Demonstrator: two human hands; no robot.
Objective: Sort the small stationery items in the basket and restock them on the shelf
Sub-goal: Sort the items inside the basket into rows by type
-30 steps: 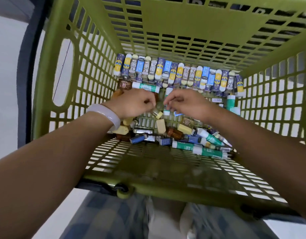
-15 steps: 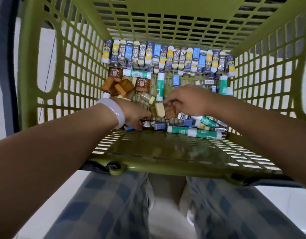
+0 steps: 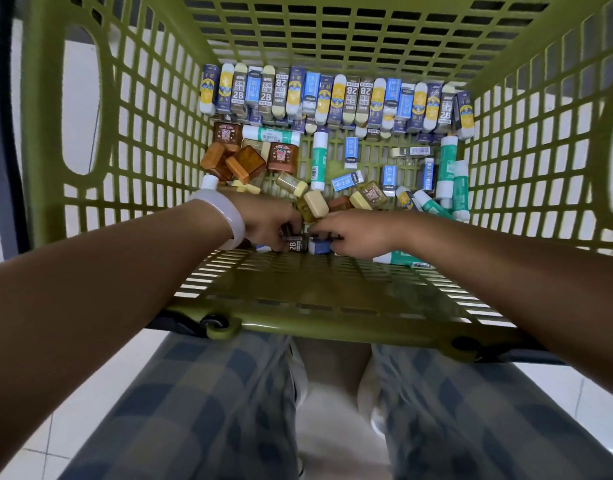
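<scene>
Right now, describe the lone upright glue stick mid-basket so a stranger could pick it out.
Start at the green basket and its far-wall eraser row. Just below the row's middle, one glue stick lies lengthwise, pointing away. Its neighbours are short blue erasers; it is long, white-capped with a green band.

Both sets of fingertips are buried among the small boxes by the near wall of the green basket [image 3: 298,299], so what the left hand [image 3: 267,221] or right hand [image 3: 358,233] actually grips can't be told. The "2B" eraser [image 3: 295,244] shows only partly between them. The basket's top rim runs off frame.
</scene>
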